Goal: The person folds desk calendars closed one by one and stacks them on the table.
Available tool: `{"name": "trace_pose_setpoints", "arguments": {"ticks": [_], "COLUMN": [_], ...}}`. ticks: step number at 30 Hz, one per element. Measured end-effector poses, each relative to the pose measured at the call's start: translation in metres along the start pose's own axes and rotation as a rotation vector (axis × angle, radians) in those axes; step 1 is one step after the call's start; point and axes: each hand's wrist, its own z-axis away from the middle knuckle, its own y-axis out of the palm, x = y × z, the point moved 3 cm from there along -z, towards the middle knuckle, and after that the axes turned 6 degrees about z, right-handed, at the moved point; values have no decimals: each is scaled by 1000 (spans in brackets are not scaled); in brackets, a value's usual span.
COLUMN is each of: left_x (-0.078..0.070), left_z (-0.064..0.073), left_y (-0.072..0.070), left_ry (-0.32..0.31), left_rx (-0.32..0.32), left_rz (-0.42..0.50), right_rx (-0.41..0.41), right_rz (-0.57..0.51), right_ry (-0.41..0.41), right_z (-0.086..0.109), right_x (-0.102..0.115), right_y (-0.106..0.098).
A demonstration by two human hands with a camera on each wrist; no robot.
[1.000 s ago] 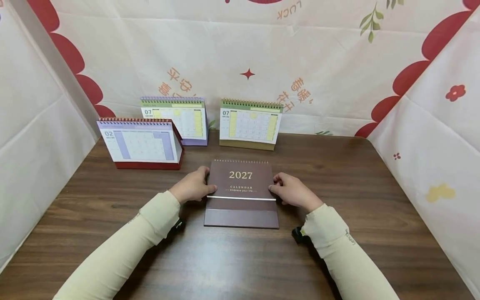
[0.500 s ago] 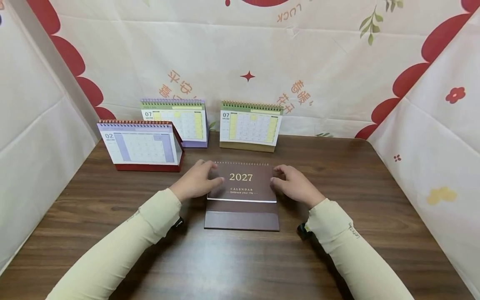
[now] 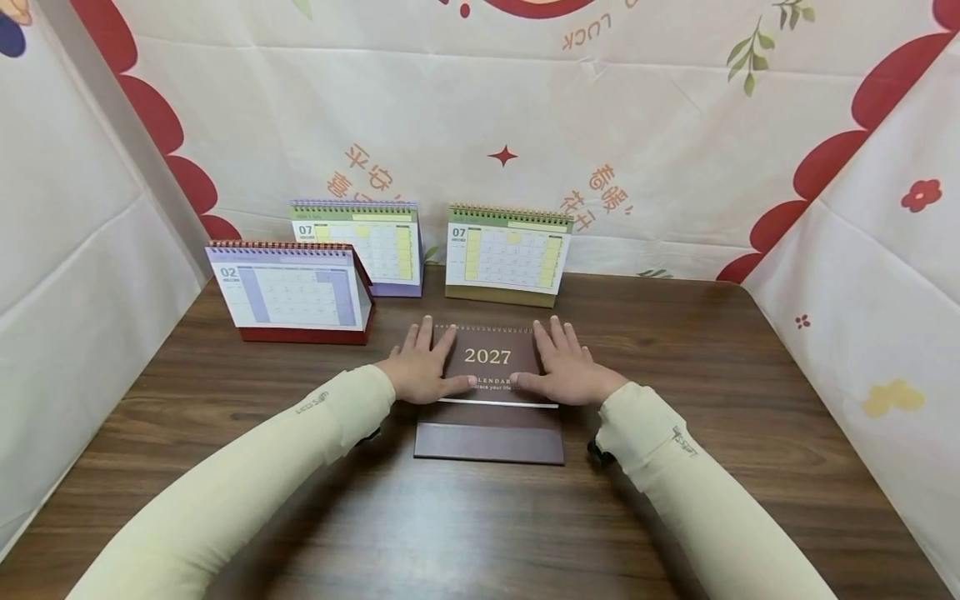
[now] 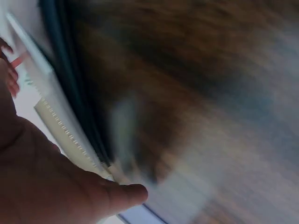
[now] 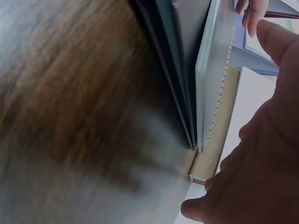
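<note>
A brown desk calendar marked 2027 (image 3: 489,358) lies folded low on the wooden table, its spiral edge away from me and a bare base flap toward me. Over its left side spreads my left hand (image 3: 422,371), fingers straight and pointing away, thumb reaching inward across the cover. My right hand (image 3: 568,373) mirrors it on the right side, thumb over the small lettering. In the right wrist view, the calendar's pages (image 5: 211,70) and base boards show edge-on beside the hand. The left wrist view shows the left thumb (image 4: 124,195) extended near the calendar's edge.
Three other desk calendars stand upright behind: a red-based one (image 3: 292,296) at left, a purple-based one (image 3: 386,250) partly hidden behind it, and a gold-based one (image 3: 506,258) at centre. A printed cloth (image 3: 675,167) walls the wooden table (image 3: 480,533) at the back and sides.
Both hands have moved from the calendar's side edges inward over its cover, and their bent fingers have straightened and spread. The other calendars stay where they were.
</note>
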Motion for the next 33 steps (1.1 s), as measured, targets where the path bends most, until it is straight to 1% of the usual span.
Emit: {"name": "trace_pose_setpoints", "arguments": {"ticks": [5, 8, 12, 15, 19, 25, 33], "left_x": [0, -1, -2, -2, -2, -2, -3], "left_z": [-1, -1, -1, -1, 0, -1, -1], "left_y": [9, 12, 14, 16, 19, 22, 19], "left_ry": [-28, -35, -40, -38, -30, -26, -44], "left_rx": [25, 19, 1, -8, -13, -13, -5], "left_rz": [-92, -139, -194, -225, -221, -222, -227], "right_rx": [94, 136, 143, 145, 149, 156, 142], "right_rz": [43, 89, 117, 104, 100, 130, 100], "right_ry": [37, 63, 82, 84, 87, 105, 108], "right_z": [-9, -16, -19, -16, -14, -17, -23], "right_x": [-6, -12, -13, -10, -7, -14, -19], "right_y": [13, 22, 27, 26, 25, 31, 33]}}
